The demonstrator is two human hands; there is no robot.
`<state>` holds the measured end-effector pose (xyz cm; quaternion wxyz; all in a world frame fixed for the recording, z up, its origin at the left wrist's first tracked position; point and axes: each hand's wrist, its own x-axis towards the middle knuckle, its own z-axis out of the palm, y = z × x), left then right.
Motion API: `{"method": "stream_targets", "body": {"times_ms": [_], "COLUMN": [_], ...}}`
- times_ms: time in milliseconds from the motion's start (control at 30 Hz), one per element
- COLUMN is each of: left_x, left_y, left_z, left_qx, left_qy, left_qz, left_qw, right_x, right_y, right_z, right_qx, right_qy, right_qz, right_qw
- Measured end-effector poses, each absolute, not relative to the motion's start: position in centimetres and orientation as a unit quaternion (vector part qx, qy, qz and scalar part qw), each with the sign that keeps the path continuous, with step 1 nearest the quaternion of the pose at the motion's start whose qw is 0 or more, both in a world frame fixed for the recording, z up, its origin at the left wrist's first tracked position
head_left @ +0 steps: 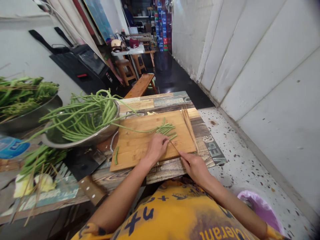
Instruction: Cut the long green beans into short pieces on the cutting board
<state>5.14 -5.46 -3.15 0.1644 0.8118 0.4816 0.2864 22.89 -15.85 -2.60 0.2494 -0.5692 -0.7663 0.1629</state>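
Note:
My right hand point(196, 166) is closed round a thin bamboo skewer point(174, 147) over the front of a wooden cutting board point(137, 141). The skewer slants up and left to the pinched fingertips of my left hand point(158, 146); whatever those fingers grip is hidden. Just beyond them lies a small bunch of cut long beans point(165, 128), side by side on the board. One long bean trails from the left towards this bunch. A bundle of bamboo skewers point(189, 128) lies along the board's right edge. A short bean piece point(116, 155) rests near the board's left edge.
A metal bowl point(75, 144) heaped with long beans stands left of the board. Below it lies a cleaver point(92, 190), its wooden handle towards me. Another bowl point(27, 121) of beans and skewers is farther left. A pink-lined bin point(262, 210) stands on the floor, right.

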Motion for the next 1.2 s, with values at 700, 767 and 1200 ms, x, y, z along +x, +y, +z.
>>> {"method": "stream_targets", "body": {"times_ms": [700, 767, 1200], "left_x": [6.4, 6.0, 5.6], "left_y": [-8.0, -7.7, -4.0], "left_z": [-2.4, -2.3, -1.6], "left_qx": [0.842, 0.840, 0.824], "left_qy": [0.404, 0.410, 0.516], "left_qz": [0.302, 0.313, 0.224], "left_qw": [0.191, 0.170, 0.076], "right_x": [23.5, 23.7, 25.1], "right_y": [-15.9, -16.2, -17.5], "right_z": [-3.6, -3.6, -4.7], "right_qx": [-0.566, -0.562, -0.570], "right_qy": [-0.772, -0.774, -0.750], "right_qz": [0.144, 0.148, 0.151], "right_qw": [0.249, 0.252, 0.299]}}
